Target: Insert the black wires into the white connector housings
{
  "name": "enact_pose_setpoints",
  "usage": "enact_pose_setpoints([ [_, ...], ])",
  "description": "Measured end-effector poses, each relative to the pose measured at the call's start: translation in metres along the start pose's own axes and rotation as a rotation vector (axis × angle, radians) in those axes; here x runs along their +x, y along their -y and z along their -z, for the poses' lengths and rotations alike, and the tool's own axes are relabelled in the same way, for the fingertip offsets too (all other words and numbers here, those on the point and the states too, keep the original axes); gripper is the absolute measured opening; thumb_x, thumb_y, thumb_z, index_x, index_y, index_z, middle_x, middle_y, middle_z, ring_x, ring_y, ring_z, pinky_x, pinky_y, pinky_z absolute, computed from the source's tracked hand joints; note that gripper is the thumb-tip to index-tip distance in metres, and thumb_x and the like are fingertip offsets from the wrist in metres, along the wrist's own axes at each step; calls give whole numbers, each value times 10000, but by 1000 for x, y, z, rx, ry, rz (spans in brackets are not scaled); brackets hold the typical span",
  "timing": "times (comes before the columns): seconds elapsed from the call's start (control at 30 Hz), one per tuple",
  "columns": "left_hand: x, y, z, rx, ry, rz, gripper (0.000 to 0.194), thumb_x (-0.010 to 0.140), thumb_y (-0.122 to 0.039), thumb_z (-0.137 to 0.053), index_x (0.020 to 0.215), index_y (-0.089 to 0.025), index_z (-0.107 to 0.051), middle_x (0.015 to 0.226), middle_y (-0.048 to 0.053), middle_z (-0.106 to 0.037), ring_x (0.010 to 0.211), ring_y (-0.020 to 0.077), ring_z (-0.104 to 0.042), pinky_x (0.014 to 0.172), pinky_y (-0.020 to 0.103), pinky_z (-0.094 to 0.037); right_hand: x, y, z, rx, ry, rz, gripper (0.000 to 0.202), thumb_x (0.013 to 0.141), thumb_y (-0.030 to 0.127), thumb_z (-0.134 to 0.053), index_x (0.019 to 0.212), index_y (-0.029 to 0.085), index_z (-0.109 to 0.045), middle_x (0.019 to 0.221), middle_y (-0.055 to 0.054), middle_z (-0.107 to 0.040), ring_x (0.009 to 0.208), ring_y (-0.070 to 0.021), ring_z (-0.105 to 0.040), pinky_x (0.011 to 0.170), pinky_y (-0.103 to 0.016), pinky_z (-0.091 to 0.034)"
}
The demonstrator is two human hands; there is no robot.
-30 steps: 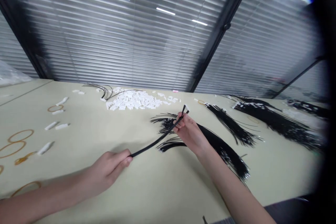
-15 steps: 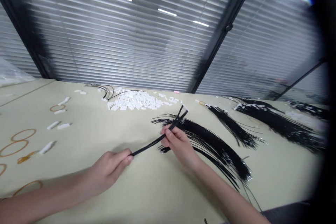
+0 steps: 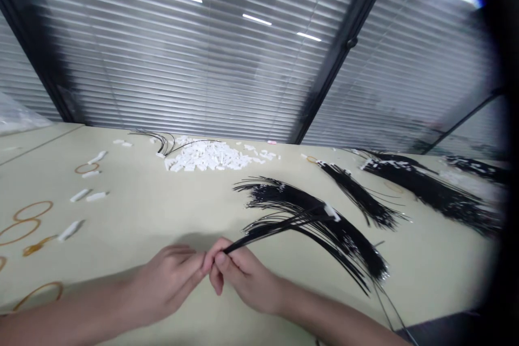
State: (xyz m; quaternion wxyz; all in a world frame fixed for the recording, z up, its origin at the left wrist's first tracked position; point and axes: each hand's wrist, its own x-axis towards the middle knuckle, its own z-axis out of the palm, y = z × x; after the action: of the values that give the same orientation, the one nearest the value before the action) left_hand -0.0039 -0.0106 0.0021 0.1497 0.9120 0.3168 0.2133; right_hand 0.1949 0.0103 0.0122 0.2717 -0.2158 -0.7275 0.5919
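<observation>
My right hand point(image 3: 247, 275) is closed in a pinch round a thin bunch of black wires point(image 3: 259, 234). The wires run up to the right and end in a white connector point(image 3: 332, 212). My left hand point(image 3: 172, 275) is closed too, its fingertips touching those of my right hand; the near end of the wires is hidden between the two. Just beyond the held wires lies a thick bundle of loose black wires point(image 3: 308, 198) with small shiny tips.
A heap of white connectors point(image 3: 208, 155) lies at the back, beside a connector with thin wires point(image 3: 162, 146). Rubber bands point(image 3: 34, 210) and a few white connectors point(image 3: 70, 231) are on the left. More black wire bundles point(image 3: 357, 193) lie at the right. Window blinds rise behind the table.
My right hand has slid down along the wires to the lower left and now meets my left hand. The connector end has swung down to the right, over the loose wires.
</observation>
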Motion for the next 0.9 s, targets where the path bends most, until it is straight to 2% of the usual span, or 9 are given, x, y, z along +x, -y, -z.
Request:
enact_pose_setpoints([
  [0.17,7,-2,9,-208,-29,9,64,875,-210,-464,912,-175,-503,860,38,-569,804,151,-527,753,263,-417,-1,1,9,-197,24,15,429,976,407,-269,767,145,-536,593,22,-454,540,-56,-430,537,-163,-363],
  [0.27,8,5,12,-444,-69,71,256,903,-268,-454,1151,-207,-472,1060,64,-553,961,167,-538,829,267,-439,-3,2,10,-350,98,25,405,963,346,-318,709,144,-560,613,15,-512,557,-53,-473,562,-159,-381],
  [0.33,9,10,14,-595,-49,135,322,918,-335,-448,1218,-219,-457,1141,83,-528,1038,187,-532,885,290,-442,-4,3,10,-404,186,20,386,947,323,-348,681,145,-563,596,19,-528,546,-52,-486,564,-159,-387],
  [0.43,8,12,16,-775,33,167,324,907,-401,-466,1148,-195,-533,1099,94,-536,1057,211,-531,930,322,-435,-4,7,10,-400,327,-17,368,925,336,-395,651,145,-551,534,36,-497,489,-48,-463,519,-161,-369],
  [0.5,6,11,16,-825,52,173,293,911,-384,-466,1116,-201,-567,1056,84,-551,1023,197,-547,899,299,-449,-4,10,12,-363,359,-65,377,918,361,-410,629,148,-522,507,43,-461,459,-49,-432,480,-168,-343],
  [0.6,1,11,14,-805,-46,250,282,925,-319,-450,1181,-263,-555,977,47,-599,933,151,-578,823,236,-464,-4,13,15,-328,294,-115,393,917,386,-410,594,162,-425,504,52,-367,454,-50,-357,452,-184,-297],
  [0.7,-4,17,10,-690,-248,354,265,907,-307,-481,1143,-267,-596,890,33,-641,823,140,-600,746,212,-470,-3,14,21,-328,226,-162,382,932,411,-378,644,168,-441,545,44,-385,490,-61,-376,477,-191,-313],
  [0.77,-5,20,11,-629,-334,372,238,907,-324,-470,1029,-236,-654,771,27,-643,730,139,-596,700,215,-467,-3,15,26,-396,157,-116,384,935,419,-384,668,167,-496,613,23,-441,578,-81,-452,563,-205,-372],
  [0.9,-4,22,15,-556,-345,429,285,909,-356,-446,909,-211,-691,584,5,-575,626,126,-547,662,208,-435,-1,22,45,-663,27,61,300,935,342,-431,719,170,-549,818,-30,-524,857,-147,-492,791,-269,-379],
])
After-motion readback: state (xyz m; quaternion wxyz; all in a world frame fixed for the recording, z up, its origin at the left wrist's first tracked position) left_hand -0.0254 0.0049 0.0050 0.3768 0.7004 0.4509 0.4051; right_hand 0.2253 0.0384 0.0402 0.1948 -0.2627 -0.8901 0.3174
